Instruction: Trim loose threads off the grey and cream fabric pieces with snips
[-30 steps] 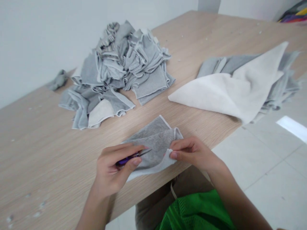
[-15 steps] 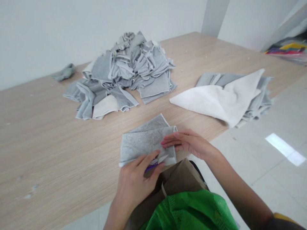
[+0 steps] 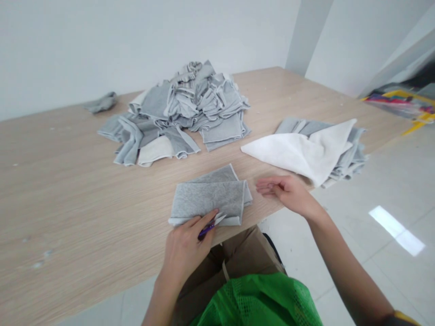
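A folded grey cloth [image 3: 209, 199] with pale edging lies near the table's front edge, over another grey piece that shows behind it. My left hand [image 3: 190, 240] rests on its near edge and holds small purple-handled scissors [image 3: 208, 230], blades pointing to the right. Just right of the cloth, apart from it, is my right hand [image 3: 287, 192], palm turned sideways and fingers stretched out. Nothing shows in that hand.
A heap of grey cloths [image 3: 183, 106] sits at the back. To the right, a white cloth [image 3: 302, 151] covers a stack of grey ones [image 3: 353, 154]. One small grey cloth [image 3: 102, 103] lies near the wall. Colourful items [image 3: 404, 102] are at far right.
My right hand has left the cloth and moved right. The cloth's right side lies flatter now. My left hand stays at the near edge with the scissors.
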### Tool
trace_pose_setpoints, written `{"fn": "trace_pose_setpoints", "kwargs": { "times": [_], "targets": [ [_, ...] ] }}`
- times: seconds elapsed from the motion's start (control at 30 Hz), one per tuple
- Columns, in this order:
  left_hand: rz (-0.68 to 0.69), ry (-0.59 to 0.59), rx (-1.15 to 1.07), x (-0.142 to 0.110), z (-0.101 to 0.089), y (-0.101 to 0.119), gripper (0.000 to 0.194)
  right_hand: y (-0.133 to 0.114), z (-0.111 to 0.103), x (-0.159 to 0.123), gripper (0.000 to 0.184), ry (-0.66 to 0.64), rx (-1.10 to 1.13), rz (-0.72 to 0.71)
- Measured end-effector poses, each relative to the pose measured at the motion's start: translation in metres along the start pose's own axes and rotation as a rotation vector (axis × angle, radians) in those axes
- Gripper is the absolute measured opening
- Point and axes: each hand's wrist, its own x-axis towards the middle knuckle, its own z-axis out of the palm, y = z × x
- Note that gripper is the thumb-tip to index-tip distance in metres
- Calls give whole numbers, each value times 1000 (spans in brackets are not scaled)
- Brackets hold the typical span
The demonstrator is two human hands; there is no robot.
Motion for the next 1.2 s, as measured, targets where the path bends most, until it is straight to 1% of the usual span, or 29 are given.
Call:
{"fn": "trace_pose_setpoints", "kwargs": {
  "times": [0.07,0.17,0.23,0.3,0.4,0.47,0.57,0.67,0.77,0.9,0.93,1.0,1.1,1.2],
  "targets": [
    [2,15,1,-1,1,-1,35,-9,-9,-5,26,52,-140,-105],
    [2,39,14,-2,2,-1,34,-17,-18,-8,39,124,-327,-319],
    [-16,44,17,-3,3,-2,35,-16,-20,-5,51,137,-395,-444],
    [-41,36,0,-3,4,-3,35,-11,-19,1,59,116,-409,-515],
    [-75,14,-30,-3,5,-4,35,-3,-13,8,63,94,-415,-534],
    [-93,13,-35,-3,5,-4,35,1,-7,9,60,116,-425,-519],
    [-107,31,-38,-4,6,-4,34,9,2,4,43,218,-463,-474],
    [-113,45,-41,-4,7,-4,34,18,11,-5,28,234,-494,-438],
    [-114,44,-48,-5,8,-4,35,22,17,-18,19,183,-503,-442],
    [-118,31,-52,-6,7,-4,36,21,23,-34,16,3,-572,-431],
    [-122,29,-50,-6,7,-4,36,22,24,-36,16,-23,-597,-437],
    [-129,29,-44,-5,7,-3,36,25,27,-37,16,-31,-646,-471],
    [-137,34,-45,-5,8,-3,36,31,28,-33,8,-6,-688,-531],
    [-152,32,-55,-5,9,-2,35,36,28,-31,12,-14,-706,-585]
  ]
}}
